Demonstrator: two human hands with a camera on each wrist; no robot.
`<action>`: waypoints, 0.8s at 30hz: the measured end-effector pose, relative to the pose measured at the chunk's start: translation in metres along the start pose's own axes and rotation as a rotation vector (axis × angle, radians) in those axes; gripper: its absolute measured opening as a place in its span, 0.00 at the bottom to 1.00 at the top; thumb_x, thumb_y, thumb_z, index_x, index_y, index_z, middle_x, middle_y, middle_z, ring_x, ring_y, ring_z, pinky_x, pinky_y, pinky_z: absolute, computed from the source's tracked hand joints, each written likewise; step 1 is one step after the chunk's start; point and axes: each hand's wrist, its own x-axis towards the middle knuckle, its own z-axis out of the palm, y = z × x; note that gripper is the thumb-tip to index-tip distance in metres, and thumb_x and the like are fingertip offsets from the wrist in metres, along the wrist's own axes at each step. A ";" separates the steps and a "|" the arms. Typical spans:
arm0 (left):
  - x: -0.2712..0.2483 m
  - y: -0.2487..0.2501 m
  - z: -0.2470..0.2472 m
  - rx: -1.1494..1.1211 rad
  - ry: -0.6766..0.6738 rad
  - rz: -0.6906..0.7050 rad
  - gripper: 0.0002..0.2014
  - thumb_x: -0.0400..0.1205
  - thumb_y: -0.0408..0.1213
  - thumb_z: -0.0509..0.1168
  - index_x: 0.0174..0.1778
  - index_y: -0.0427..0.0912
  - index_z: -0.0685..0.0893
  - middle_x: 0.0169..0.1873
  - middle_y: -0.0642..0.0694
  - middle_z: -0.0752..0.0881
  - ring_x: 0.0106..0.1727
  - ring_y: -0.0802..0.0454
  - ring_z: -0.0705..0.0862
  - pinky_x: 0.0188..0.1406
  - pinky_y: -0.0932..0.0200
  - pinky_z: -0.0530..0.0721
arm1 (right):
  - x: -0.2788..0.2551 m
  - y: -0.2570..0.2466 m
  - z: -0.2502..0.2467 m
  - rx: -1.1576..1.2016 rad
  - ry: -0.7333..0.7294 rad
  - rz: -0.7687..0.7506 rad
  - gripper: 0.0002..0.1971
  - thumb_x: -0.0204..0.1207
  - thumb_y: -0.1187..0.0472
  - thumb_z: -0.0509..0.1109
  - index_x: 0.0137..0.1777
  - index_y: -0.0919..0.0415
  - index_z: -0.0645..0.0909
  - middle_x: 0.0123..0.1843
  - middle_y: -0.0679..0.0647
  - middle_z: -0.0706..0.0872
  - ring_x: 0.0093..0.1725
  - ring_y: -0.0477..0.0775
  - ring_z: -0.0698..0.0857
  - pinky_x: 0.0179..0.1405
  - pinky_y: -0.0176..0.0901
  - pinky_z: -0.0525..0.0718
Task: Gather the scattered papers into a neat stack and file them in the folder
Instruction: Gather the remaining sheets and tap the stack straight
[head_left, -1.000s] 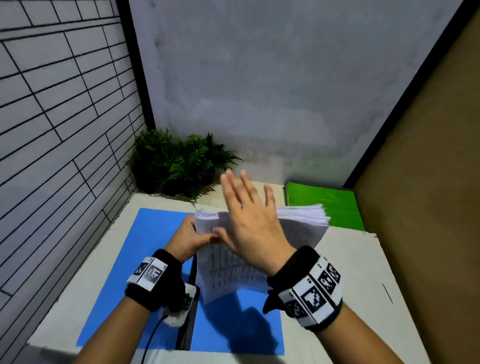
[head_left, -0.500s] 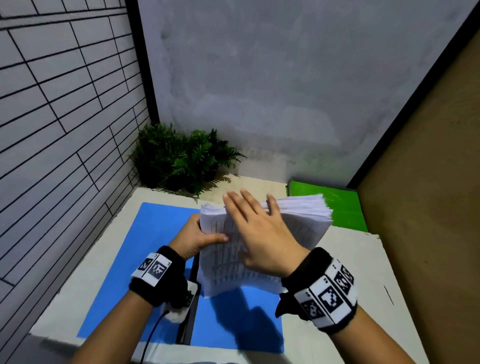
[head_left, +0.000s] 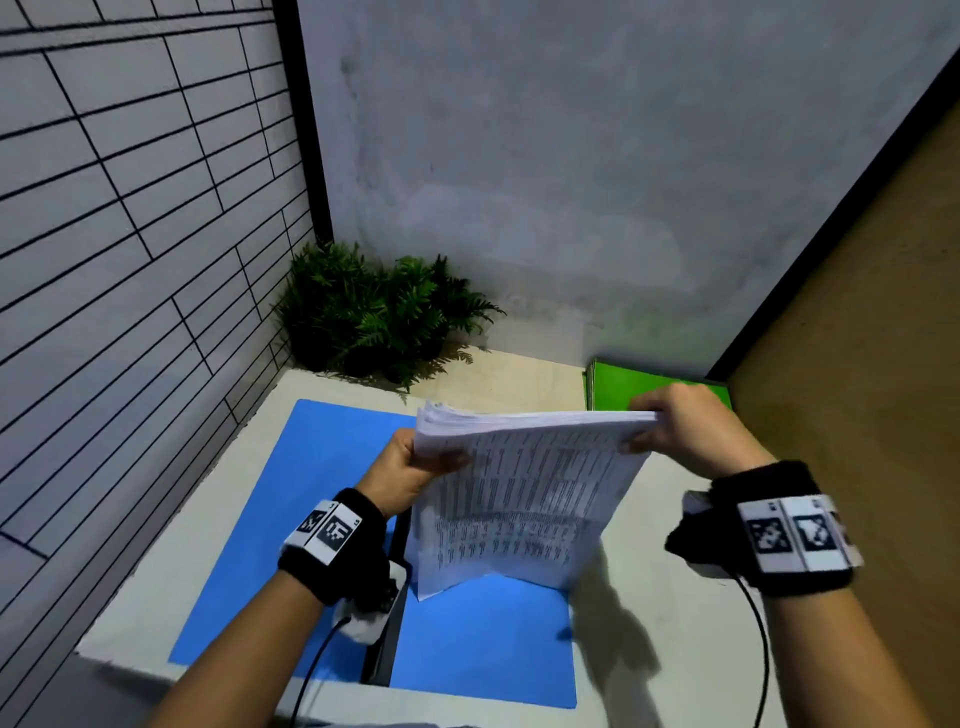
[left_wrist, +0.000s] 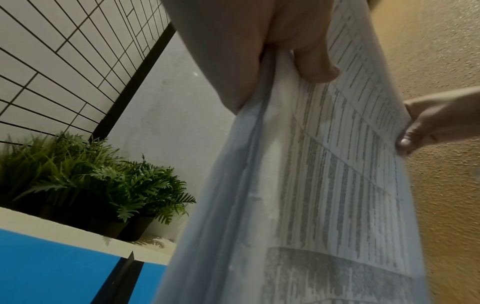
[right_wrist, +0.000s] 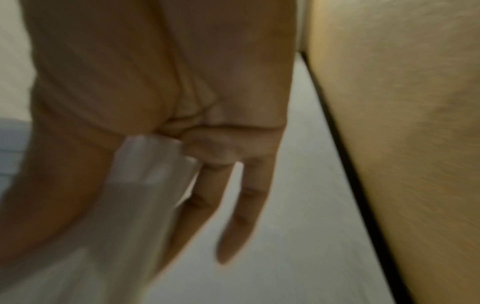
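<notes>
A thick stack of printed papers (head_left: 519, 499) stands on its lower edge on the blue folder (head_left: 322, 499), which lies open on the white table. My left hand (head_left: 410, 462) grips the stack's upper left corner, thumb on the printed face. My right hand (head_left: 675, 431) pinches the upper right corner. In the left wrist view the papers (left_wrist: 324, 185) hang below my left hand (left_wrist: 272, 61), with my right hand's fingertips (left_wrist: 426, 131) at the far edge. The right wrist view is blurred; my right hand (right_wrist: 166, 133) holds the paper edge (right_wrist: 145, 181).
A green folder (head_left: 644, 387) lies at the table's back right against the wall. Potted green plants (head_left: 379, 317) fill the back left corner. A tiled wall runs along the left and a tan wall along the right. The blue folder's dark spine (head_left: 387, 654) lies toward the front.
My right hand left the front face of the stack and moved right to pinch its upper right corner. The left hand kept its grip on the left corner.
</notes>
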 end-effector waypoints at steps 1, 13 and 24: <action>-0.001 0.001 0.000 -0.001 0.020 0.001 0.21 0.50 0.56 0.81 0.39 0.59 0.91 0.35 0.63 0.91 0.43 0.63 0.88 0.44 0.69 0.87 | 0.000 0.012 0.004 0.196 0.018 0.007 0.18 0.59 0.61 0.81 0.20 0.52 0.72 0.23 0.52 0.75 0.29 0.50 0.72 0.27 0.45 0.64; -0.002 0.014 0.032 0.078 0.386 0.158 0.08 0.71 0.25 0.72 0.34 0.43 0.85 0.19 0.69 0.85 0.27 0.74 0.84 0.30 0.77 0.82 | -0.033 -0.011 0.097 1.143 0.484 0.097 0.10 0.65 0.49 0.77 0.30 0.50 0.80 0.24 0.35 0.86 0.28 0.31 0.77 0.30 0.30 0.80; -0.018 0.016 0.021 -0.009 -0.053 0.068 0.34 0.45 0.64 0.78 0.47 0.55 0.85 0.35 0.66 0.91 0.41 0.70 0.87 0.38 0.75 0.83 | -0.058 -0.006 0.118 1.407 0.357 0.114 0.22 0.49 0.52 0.83 0.43 0.51 0.80 0.35 0.43 0.91 0.39 0.40 0.88 0.33 0.30 0.86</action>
